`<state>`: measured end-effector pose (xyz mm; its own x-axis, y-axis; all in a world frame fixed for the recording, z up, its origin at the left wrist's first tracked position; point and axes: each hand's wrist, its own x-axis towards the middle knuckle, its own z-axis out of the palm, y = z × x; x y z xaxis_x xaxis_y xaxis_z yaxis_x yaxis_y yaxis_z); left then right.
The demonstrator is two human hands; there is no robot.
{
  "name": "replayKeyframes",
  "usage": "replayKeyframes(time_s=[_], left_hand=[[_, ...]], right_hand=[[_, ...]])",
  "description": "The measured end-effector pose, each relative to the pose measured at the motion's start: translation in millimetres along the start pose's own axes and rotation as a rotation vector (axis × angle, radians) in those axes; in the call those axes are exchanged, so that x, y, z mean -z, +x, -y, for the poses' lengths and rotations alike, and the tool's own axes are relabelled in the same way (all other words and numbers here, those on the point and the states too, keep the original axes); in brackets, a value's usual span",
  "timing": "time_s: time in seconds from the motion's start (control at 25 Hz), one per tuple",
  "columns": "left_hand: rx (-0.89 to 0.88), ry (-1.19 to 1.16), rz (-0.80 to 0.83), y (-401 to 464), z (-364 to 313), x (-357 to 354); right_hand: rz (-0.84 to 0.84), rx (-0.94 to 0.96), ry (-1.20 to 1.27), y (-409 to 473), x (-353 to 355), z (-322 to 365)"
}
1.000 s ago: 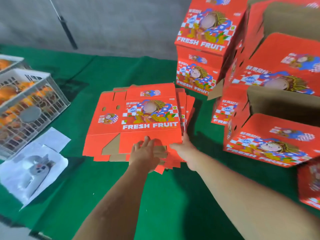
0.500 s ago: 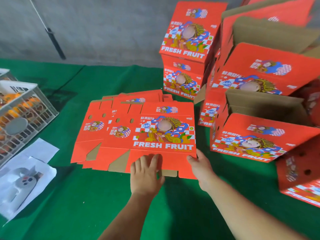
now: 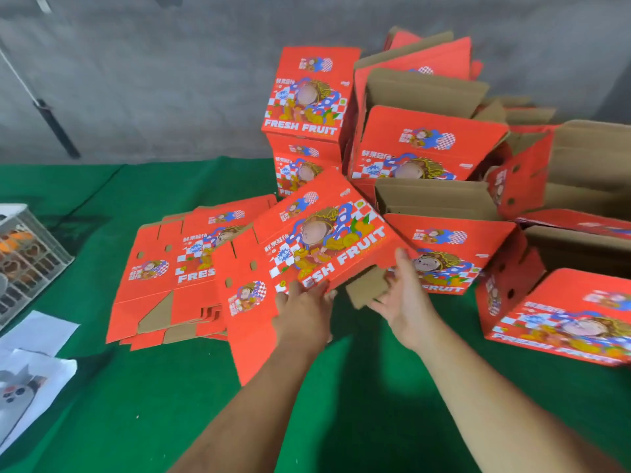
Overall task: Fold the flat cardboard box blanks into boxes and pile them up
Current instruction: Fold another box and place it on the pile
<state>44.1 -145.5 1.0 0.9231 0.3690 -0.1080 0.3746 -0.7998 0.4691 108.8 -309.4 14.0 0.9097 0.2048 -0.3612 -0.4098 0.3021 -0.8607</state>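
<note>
Tilted blank gripped by both hands: left, right.

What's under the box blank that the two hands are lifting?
Under the lifted blank lies the stack of flat blanks, then green cloth. The stack's right edge is covered. Left hand and right hand hold its near edge.
</note>
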Motion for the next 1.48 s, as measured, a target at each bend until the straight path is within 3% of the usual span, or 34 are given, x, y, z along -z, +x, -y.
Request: replayKeyframes(time_s=[0.2,0.36,0.48,0.6,0.76,0.84,0.92,0.96,1.08,1.12,1.24,1.32,1.4,1.48], left_hand=[[-0.148,-0.435,-0.135,-25.4,-60.0,-3.8],[-0.079,-0.797,-0.105,-32.1,-108.7,1.4],[-0.110,-0.812,-0.074,-52.3,-137.8,-0.4],[-0.165,-1.040,0.006,-66.0,-156.1,13.1],[-0.088,-1.053,0.156,-70.1,-173.8,30.1],[0.002,-1.116,0.317,-73.5,-173.1,27.8],[0.088,-1.203,0.400,-75.3,-158.5,18.0],[0.142,-1.218,0.365,-75.7,-146.0,14.2],[0.198,-0.909,-0.122,-67.2,-90.7,6.8],[0.162,-0.853,-0.185,-63.7,-72.4,4.7],[0.047,-0.846,-0.292,-55.3,-37.7,6.7],[0.026,-0.680,-0.418,-44.2,-19.6,16.0],[0.003,-0.669,-0.392,-38.0,-7.1,26.6],[0.029,-0.641,-0.363,-38.1,-0.8,30.2]], right_hand=[[-0.122,0.379,-0.358,-31.7,10.7,-15.7],[-0.070,0.543,-0.769,-43.0,35.9,-12.5],[-0.214,0.516,-0.676,-47.7,43.6,19.0],[-0.328,0.629,-0.733,-57.3,48.9,43.5],[-0.553,0.763,-0.965,-59.6,69.0,99.1],[-0.515,0.868,-1.170,-56.1,72.0,122.1],[-0.354,0.889,-1.443,-49.8,78.4,130.3],[-0.302,0.863,-1.552,-47.9,83.3,130.1],[-0.173,0.776,-1.592,-51.1,85.7,129.9],[-0.103,0.765,-1.575,-51.0,83.6,128.9],[-0.003,0.787,-1.509,-54.4,70.9,126.1],[0.024,0.758,-1.393,-55.3,64.5,127.8],[0.066,0.717,-1.312,-54.3,53.0,127.0],[-0.031,0.762,-1.257,-50.0,42.4,119.4]])
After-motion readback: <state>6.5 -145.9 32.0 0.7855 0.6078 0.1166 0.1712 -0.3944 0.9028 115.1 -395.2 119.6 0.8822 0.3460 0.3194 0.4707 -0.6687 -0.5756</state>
